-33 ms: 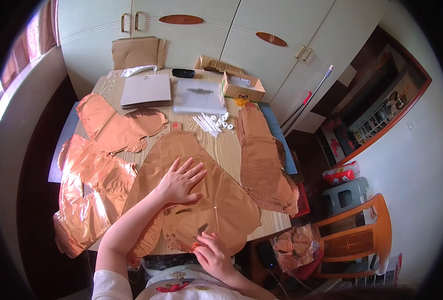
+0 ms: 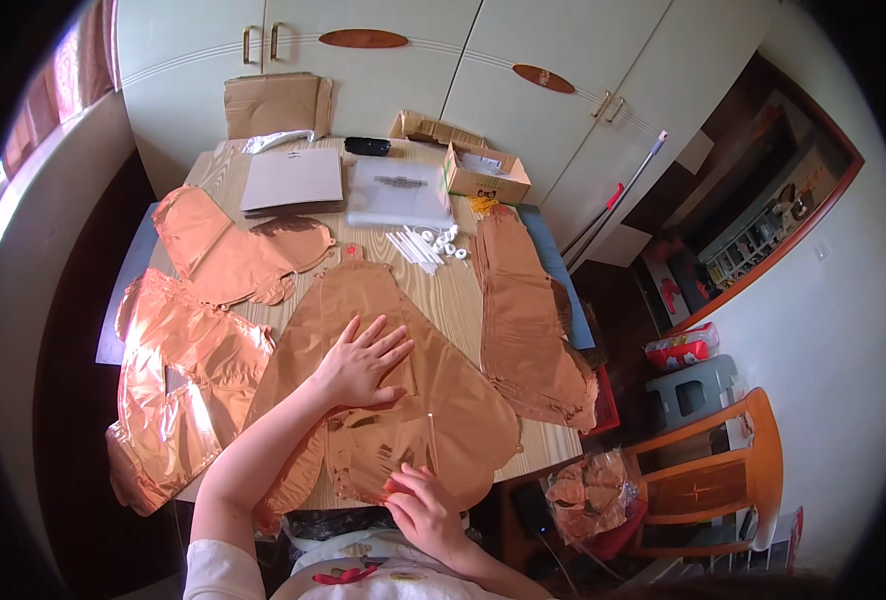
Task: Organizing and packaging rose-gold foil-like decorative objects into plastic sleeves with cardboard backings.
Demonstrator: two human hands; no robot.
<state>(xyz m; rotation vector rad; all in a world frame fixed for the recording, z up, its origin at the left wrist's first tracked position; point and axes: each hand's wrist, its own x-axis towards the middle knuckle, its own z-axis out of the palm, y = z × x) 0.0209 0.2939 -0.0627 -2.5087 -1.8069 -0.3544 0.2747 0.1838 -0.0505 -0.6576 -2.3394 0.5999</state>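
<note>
A large flat copper-coloured foil balloon [image 2: 463, 400], uninflated, lies across the near middle of the table. My left hand [image 2: 363, 370] rests palm down on its middle, open with the fingers spread. Down at the balloon's near edge, my right hand [image 2: 426, 510] is closed, thumb and fingertips drawn together on the foil; the fingers partly hide the grip. Wrinkles and dark reflections show in the foil beside these fingertips. Left of it lie a crinkled, shiny foil balloon [image 2: 203, 420] and, farther back, a smoother foil piece [image 2: 203, 245].
A stack of folded copper foil balloons [image 2: 523, 310] lies on the table's right side. Behind the middle are white sticks [image 2: 413, 250], small white rings [image 2: 443, 240], clear plastic bags [image 2: 398, 200], grey-white sheets [image 2: 291, 180] and an open carton [image 2: 485, 175]. A wooden chair [image 2: 713, 485] stands at right.
The wrinkles and reflections in the foil near my right hand have shifted. Both hands stay in nearly the same places.
</note>
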